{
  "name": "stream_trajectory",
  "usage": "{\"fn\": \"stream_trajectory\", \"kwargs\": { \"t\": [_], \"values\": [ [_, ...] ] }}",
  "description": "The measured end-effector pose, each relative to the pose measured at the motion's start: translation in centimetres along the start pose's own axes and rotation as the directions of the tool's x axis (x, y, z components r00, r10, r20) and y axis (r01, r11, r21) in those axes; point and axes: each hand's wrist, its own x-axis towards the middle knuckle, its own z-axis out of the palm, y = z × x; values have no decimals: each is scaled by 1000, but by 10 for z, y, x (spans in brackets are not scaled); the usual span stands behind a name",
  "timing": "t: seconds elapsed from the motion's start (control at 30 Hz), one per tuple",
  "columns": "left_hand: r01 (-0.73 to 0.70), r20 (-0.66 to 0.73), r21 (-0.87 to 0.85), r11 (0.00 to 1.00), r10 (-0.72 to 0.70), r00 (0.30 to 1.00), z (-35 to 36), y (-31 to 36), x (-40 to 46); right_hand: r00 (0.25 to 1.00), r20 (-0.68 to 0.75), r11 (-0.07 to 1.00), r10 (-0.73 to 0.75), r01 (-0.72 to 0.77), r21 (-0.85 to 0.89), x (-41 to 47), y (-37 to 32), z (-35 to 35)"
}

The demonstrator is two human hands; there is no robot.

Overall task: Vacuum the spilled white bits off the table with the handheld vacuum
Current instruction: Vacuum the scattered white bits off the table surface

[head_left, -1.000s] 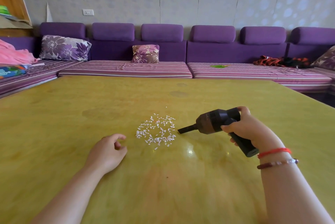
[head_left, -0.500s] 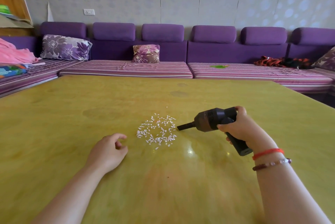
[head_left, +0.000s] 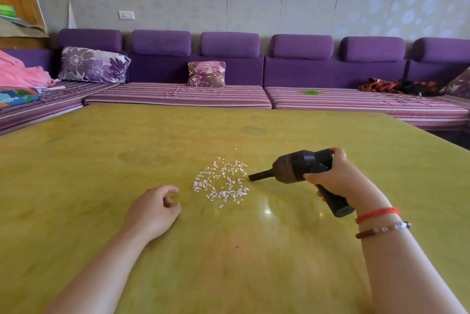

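White bits [head_left: 221, 181] lie in a loose patch near the middle of the yellow bench [head_left: 101, 151], w/ a bare gap inside the cluster and a few strays at its 6 o'clock edge. Handheld vacuum [head_left: 300, 170], black w/ a brownish dust chamber, sits at 3 o'clock of the patch; its narrow nozzle [head_left: 259, 176] points toward 9 o'clock, tip just beside the nearest bits at the patch's right edge. Can't tell if the tip touches the bench. Right hand [head_left: 335, 181] grips the vacuum: fingers wrapped round the handle, thumb up on the rear of the body, handle butt sticking out below the hand toward 5 o'clock. Right wrist carries a red string [head_left: 376, 214] and a beaded bracelet [head_left: 381, 229].

Left hand [head_left: 155, 208] rests on the bench at 8 o'clock of the patch, near it but apart, fingers loosely curled, holding nothing.

At 12 o'clock beyond the bench runs a purple sofa [head_left: 330, 72] w/ striped seat pads. On it: a large floral pillow [head_left: 94, 64] at 10 o'clock, a smaller floral cushion [head_left: 206, 74] near 12, a red-black cloth heap [head_left: 399, 86] at 2 o'clock, pink fabric [head_left: 20, 74] far left.
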Motion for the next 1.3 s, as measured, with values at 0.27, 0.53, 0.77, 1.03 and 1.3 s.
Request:
{"fn": "stream_trajectory", "kwargs": {
  "t": [0.27,0.53,0.77,1.03,1.3],
  "values": [
    [3,-1,-3,1000,-3,1000,1,-2,1,1000,-15,1000,-18,18,-2,2,1,2],
    [12,2,-5,1000,-12,1000,1,-3,2,996,-75,998,-49,47,-33,2,1,8],
    [13,6,-4,1000,-13,1000,1,-2,2,995,-86,998,-48,44,-47,2,-1,14],
    [20,12,-1,1000,-20,1000,0,-1,0,996,-85,999,-41,38,-36,3,-2,18],
    [21,16,-1,1000,-21,1000,-1,1,-1,996,-78,998,-53,52,-18,1,-2,18]
  ]
}}
